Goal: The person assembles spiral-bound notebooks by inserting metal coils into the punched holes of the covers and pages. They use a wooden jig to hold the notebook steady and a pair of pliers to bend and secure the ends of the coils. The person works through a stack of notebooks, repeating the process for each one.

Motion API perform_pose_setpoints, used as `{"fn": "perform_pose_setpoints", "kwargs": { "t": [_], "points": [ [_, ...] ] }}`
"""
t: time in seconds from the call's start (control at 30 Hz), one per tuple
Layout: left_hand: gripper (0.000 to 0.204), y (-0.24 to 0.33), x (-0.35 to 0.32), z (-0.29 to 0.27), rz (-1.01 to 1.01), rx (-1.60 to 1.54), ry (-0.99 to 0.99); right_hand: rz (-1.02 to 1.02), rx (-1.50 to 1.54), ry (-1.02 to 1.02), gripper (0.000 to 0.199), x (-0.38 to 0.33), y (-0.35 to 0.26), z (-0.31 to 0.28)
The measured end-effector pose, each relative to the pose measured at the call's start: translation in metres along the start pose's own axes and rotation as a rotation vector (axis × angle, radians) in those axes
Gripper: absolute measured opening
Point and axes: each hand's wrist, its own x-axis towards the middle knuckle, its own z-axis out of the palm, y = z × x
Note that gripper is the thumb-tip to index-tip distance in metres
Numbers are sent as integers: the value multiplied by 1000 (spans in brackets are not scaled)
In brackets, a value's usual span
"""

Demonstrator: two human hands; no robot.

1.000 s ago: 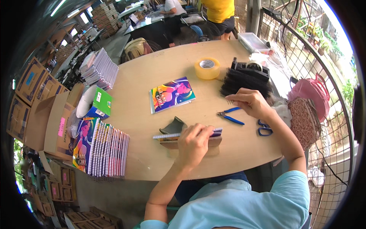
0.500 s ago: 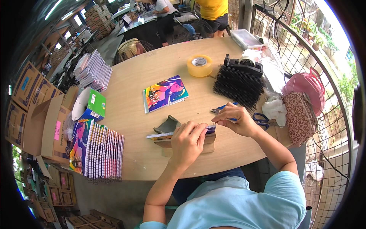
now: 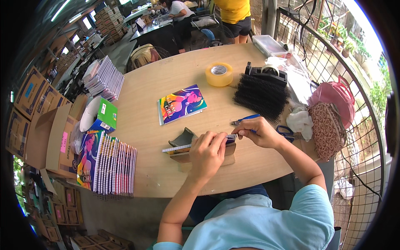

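Observation:
A notebook (image 3: pixel 177 148) stands spine up in a brown cardboard holder (image 3: pixel 228 160) near the table's front edge. My left hand (image 3: pixel 207 152) is closed over its upper edge, steadying it. At the notebook's right end, my right hand (image 3: pixel 261 132) pinches something too small to make out, the fingertips close to the spine. Just behind the right hand lie blue-handled cutting pliers (image 3: pixel 251 117), partly covered by it. A curved dark grey piece (image 3: pixel 183 137) sits behind the holder. Farther back, a colourful notebook (image 3: pixel 182 104) lies flat.
Black plastic spiral coils (image 3: pixel 260 98) lie at right before a tape dispenser (image 3: pixel 282 76), with a tape roll (image 3: pixel 219 75) to their left. Scissors (image 3: pixel 285 132) and a patterned pouch (image 3: pixel 329 129) are at right. Stacked notebooks (image 3: pixel 112 164) and a green box (image 3: pixel 107 114) line the left.
My right fingers have bent and drawn in closer together at the notebook's right end. My left hand keeps its hold, and the whole view has shifted slightly.

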Motion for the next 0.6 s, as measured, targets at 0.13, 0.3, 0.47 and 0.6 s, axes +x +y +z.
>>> {"fn": "perform_pose_setpoints", "kwargs": {
  "t": [0.13, 0.3, 0.47, 0.6],
  "points": [
    [13, 2, 2, -4, -33, -54, -48, -50, -24, 77, 20, -3, -9, 2],
    [13, 2, 4, -2, -28, -35, -31, -151, -78, 86, 16, -8, 3, 4],
    [13, 4, 4, 0, -46, -5, -30, -220, -127, 240, 18, -14, 0, 17],
    [13, 4, 4, -4, -48, -36, -39, -69, -142, 56, 18, -9, -8, 5]
  ]
}}
